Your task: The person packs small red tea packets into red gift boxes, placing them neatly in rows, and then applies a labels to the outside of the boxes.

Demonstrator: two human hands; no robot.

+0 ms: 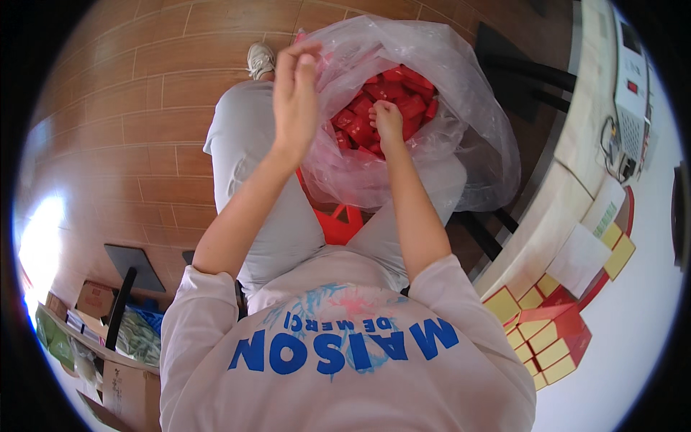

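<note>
A large clear plastic bag [486, 135] stands gathered at my knees, its mouth wide. Inside lies a heap of small shiny red packets [413, 105]. My right hand [387, 123] is over the heap with its fingers curled; whether a packet is in them is hidden. My left hand [297, 100] is raised at the bag's left rim, fingers bent at the tips. Pinkish plastic shows just beyond those fingertips, and I cannot tell whether they grip it. Between my thighs, below the bag, a red piece with cut-out openings [340, 224] is visible.
At right runs a table edge [572, 162], bearing a white machine [631, 92], a white paper sheet [580, 259] and several red-and-gold boxes [556, 340]. Cardboard boxes [129, 394] sit at lower left near a black table leg [121, 308]. The floor [156, 119] is brown wood-look planks.
</note>
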